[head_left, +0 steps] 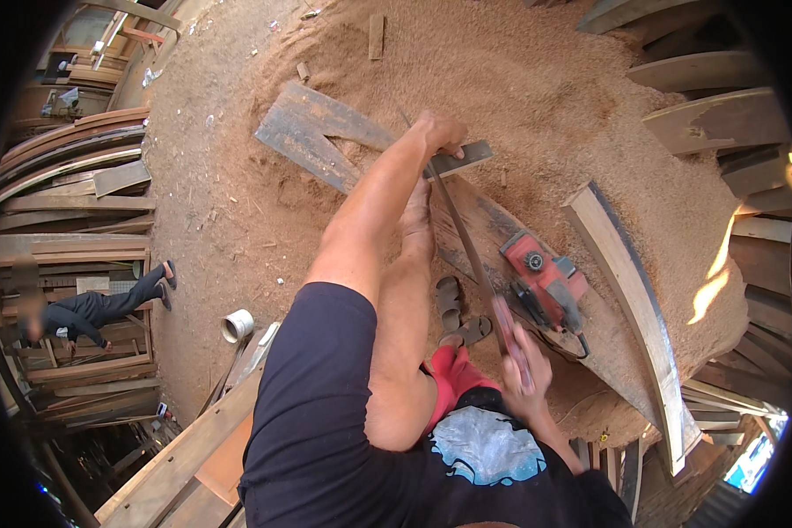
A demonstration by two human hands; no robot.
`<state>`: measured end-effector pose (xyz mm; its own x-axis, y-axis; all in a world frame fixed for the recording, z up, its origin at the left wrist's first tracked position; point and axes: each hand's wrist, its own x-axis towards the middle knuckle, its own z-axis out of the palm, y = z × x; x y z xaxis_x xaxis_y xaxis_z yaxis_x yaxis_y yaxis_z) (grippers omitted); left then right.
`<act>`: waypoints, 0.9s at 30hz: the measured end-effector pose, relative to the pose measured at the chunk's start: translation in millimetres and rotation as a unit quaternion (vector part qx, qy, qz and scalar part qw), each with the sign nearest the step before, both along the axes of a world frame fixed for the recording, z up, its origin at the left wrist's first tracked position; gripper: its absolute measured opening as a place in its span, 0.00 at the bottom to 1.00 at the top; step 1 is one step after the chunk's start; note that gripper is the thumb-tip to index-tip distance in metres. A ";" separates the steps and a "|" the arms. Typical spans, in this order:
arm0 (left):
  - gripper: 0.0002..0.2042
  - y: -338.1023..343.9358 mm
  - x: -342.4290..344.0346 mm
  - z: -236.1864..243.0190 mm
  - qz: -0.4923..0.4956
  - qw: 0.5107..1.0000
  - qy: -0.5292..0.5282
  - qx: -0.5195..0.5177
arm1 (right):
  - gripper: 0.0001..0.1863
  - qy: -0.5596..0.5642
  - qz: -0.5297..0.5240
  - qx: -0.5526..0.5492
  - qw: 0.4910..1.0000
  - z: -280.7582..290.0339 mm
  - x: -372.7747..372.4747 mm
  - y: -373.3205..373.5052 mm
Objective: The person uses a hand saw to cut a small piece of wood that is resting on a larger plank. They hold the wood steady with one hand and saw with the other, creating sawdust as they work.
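Observation:
My right hand (pixel 530 377) is closed around the reddish handle of a handsaw (pixel 466 233). Its long narrow blade slants up and left, crossing a short dark wooden board (pixel 468 158). Fingers bent over that board, my left hand (pixel 442 134) grips it close beside the blade. Beneath them lies a long weathered plank (pixel 312 119) with a forked far end. My bare foot (pixel 418 224) is by the short board, at the plank; its exact contact is hidden. Close to my right hand, a red electric planer (pixel 550 286) rests on the plank.
A thick curved beam (pixel 629 308) lies to the right. Sandals (pixel 462 315) sit below the plank, and a white bucket (pixel 237 326) stands at left. Sawdust (pixel 519 70) covers the ground. Stacked timber (pixel 79 202) lines both sides. Another person (pixel 97 317) is at far left.

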<state>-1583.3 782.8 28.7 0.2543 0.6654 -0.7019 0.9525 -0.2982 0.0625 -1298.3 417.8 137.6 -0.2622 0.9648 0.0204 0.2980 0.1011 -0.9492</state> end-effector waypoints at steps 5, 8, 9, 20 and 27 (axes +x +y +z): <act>0.19 5.3 -10.3 -30.1 -0.026 0.998 -0.051 -0.002 | 0.26 -0.036 -0.012 -0.011 0.999 -6.5 -14.6 9.2; 0.18 11.6 -5.7 -23.7 -0.040 0.998 -0.033 -0.027 | 0.26 0.014 -0.033 0.003 0.999 -22.9 -65.2 69.5; 0.18 15.9 -5.6 -23.0 -0.043 0.998 -0.023 -0.035 | 0.26 0.034 -0.035 -0.004 0.999 -26.2 -75.5 79.7; 0.18 5.1 -7.8 -22.2 -0.024 1.000 -0.015 -0.005 | 0.27 0.002 -0.013 -0.002 1.000 0.1 10.2 -31.0; 0.15 5.6 -2.5 -25.2 -0.036 0.999 0.007 -0.021 | 0.27 0.042 -0.026 0.008 0.999 -28.5 -75.9 69.7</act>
